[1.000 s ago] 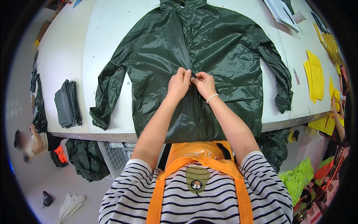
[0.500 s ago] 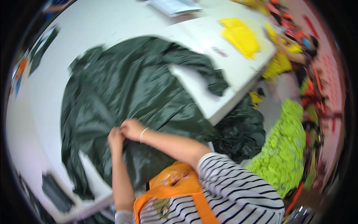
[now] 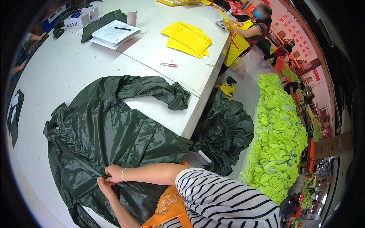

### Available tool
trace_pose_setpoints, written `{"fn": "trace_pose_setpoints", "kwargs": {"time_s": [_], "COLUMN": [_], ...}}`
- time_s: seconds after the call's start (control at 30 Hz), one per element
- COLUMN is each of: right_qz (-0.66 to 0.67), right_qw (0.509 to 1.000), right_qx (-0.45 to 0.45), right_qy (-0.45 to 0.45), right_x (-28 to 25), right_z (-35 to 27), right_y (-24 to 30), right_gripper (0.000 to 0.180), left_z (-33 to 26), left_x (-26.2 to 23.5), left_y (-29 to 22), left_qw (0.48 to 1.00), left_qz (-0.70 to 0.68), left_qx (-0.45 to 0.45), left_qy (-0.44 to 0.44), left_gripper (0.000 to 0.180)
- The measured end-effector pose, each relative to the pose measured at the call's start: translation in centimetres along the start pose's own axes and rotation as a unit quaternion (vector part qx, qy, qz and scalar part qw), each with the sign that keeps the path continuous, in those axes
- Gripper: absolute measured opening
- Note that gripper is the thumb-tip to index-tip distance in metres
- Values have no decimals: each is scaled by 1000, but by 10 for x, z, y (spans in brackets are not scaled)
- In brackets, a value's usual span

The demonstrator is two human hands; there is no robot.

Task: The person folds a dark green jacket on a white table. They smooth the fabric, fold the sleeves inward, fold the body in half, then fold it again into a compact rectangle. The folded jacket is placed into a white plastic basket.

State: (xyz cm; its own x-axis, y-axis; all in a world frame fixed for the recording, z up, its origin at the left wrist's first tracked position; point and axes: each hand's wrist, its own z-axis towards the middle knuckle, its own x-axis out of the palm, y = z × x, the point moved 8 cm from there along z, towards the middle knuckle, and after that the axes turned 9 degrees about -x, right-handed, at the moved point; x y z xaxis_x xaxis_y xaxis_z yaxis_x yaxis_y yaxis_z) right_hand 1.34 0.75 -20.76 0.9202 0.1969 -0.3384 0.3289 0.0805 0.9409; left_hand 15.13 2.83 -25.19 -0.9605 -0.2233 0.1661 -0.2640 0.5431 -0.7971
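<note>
A dark green, shiny raincoat (image 3: 110, 129) lies spread over the white table, one sleeve stretched to the right along the table's edge. Close together at its front opening, my left hand (image 3: 105, 186) and my right hand (image 3: 114, 173) pinch the fabric along a seam. A beaded bracelet circles my right wrist. The fingertips are partly hidden by the hands themselves, so whether a fastener lies between them cannot be made out.
On the white table (image 3: 99, 55) lie thread snips (image 3: 169, 65), folded yellow garments (image 3: 187, 39), papers with a pen (image 3: 115, 33) and a white bottle (image 3: 131, 17). Dark green fabric (image 3: 224, 131) and a lime-green heap (image 3: 275, 140) sit to the right. A co-worker (image 3: 253, 28) handles yellow cloth beyond.
The view has swung, so the raincoat and my hands appear lower and farther left. Both hands remain pinched together on the raincoat's front. More of the far table shows.
</note>
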Motion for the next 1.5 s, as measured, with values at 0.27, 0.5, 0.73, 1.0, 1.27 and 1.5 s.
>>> {"fn": "trace_pose_setpoints", "kwargs": {"time_s": [0.27, 0.5, 0.73, 1.0, 1.27, 1.5], "right_qz": [6, -60, -520, -511, -301, -107], "right_qw": [1000, 996, 853, 857, 937, 994], "right_qx": [12, -57, 12, -63, -165, -12], "right_qy": [-15, 11, 45, -22, 61, 21], "right_x": [12, -19, -160, -179, -60, -26], "right_z": [1, -27, -173, -92, -50, -57], "right_y": [-12, 9, -30, -60, 48, -14], "right_gripper": [18, 26, 69, 67, 51, 20], "left_z": [-79, -165, -211, -134, -100, -59], "left_x": [15, -6, -53, -61, -13, 27], "left_y": [-55, -8, 75, 19, -38, -12], "left_qw": [820, 759, 728, 696, 782, 819], "left_qz": [528, 608, 662, 658, 508, 552], "left_qx": [51, 213, 135, 202, 280, 26], "left_qy": [-215, -92, -118, -201, -231, -156], "left_gripper": [42, 51, 62, 65, 24, 40]}}
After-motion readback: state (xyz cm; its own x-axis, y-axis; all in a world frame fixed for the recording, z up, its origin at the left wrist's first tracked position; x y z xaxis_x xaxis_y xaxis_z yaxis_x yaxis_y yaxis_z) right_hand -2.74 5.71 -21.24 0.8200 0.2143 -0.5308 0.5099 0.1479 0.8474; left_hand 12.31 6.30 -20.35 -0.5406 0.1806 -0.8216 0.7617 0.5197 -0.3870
